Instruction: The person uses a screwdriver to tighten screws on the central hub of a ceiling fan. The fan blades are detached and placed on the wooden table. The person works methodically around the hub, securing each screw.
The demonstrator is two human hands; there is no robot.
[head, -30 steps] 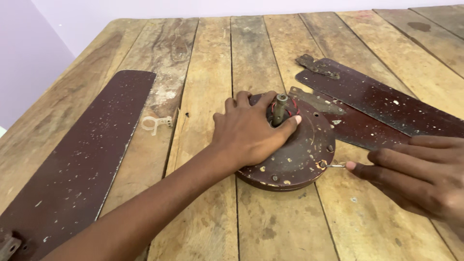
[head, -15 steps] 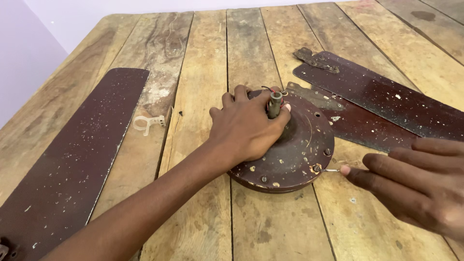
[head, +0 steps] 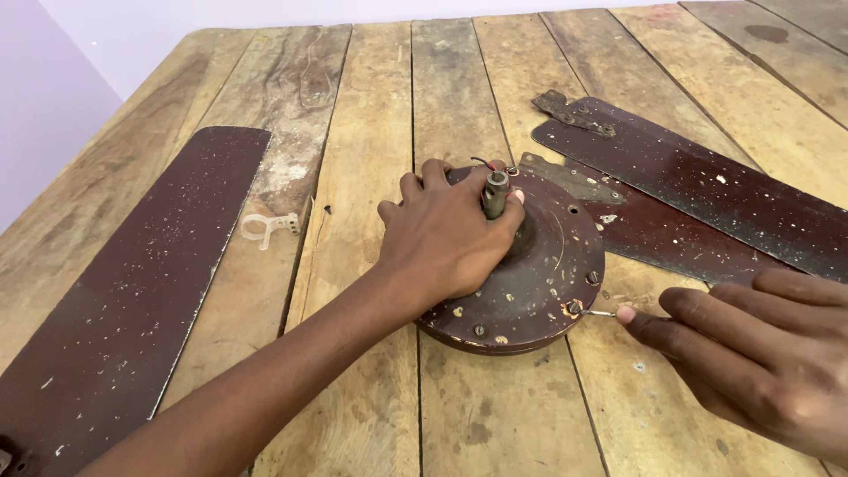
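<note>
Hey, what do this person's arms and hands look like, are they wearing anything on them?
Both are bare. The left hand and its forearm show no sleeve, glove, watch, ring or bracelet up to the edge of the picture. The right hand also has no glove or ring; its wrist is out of view. Fingernails are short and unpainted.

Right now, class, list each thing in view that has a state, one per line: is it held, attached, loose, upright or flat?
Fan motor housing: flat on the table, blades detached, paint chipped.
Shaft: upright.
Left hand: pressed on the housing, beside the shaft.
Right hand: holding a thin metal tool at a rim screw.
Left blade: loose, flat.
Two right blades: loose, overlapping.
Clear plastic clip: loose.
Wooden table: worn, stained.
</note>
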